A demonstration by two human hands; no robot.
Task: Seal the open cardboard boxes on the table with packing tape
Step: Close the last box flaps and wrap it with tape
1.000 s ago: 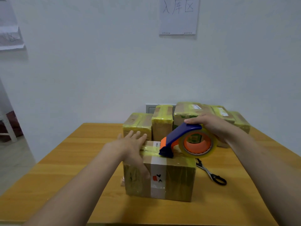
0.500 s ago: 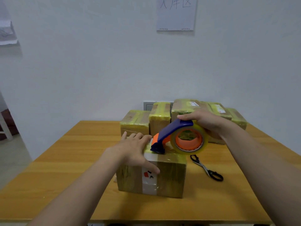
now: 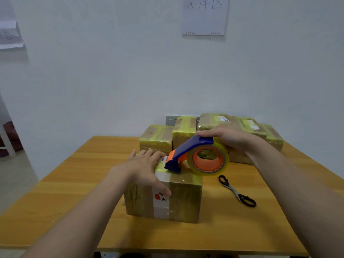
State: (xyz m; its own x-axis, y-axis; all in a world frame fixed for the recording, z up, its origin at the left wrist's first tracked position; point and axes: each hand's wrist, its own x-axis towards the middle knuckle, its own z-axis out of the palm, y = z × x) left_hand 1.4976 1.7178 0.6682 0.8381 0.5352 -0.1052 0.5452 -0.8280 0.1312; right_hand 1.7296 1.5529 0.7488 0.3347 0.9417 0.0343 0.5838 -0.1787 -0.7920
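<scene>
One head view only. Your left hand [image 3: 143, 168] pressed flat on top of the near box [image 3: 182, 198], fingers straight, thumb down its near face. Your right hand [image 3: 227, 138] gripped the tape dispenser [image 3: 193, 155] over the roll, with its blue nose touching the box top just right of your left fingers. That box sat mid table [image 3: 74, 183]. Black scissors [image 3: 236, 191] lay right of it, apart. Several taped boxes [image 3: 158, 136] stood at the far edge.

Scissors [image 3: 235, 190] on surface [image 3: 74, 183], R side; paper sign [image 3: 204, 15] on wall [image 3: 111, 71], 2nd sheet [image 3: 10, 37] far L.
</scene>
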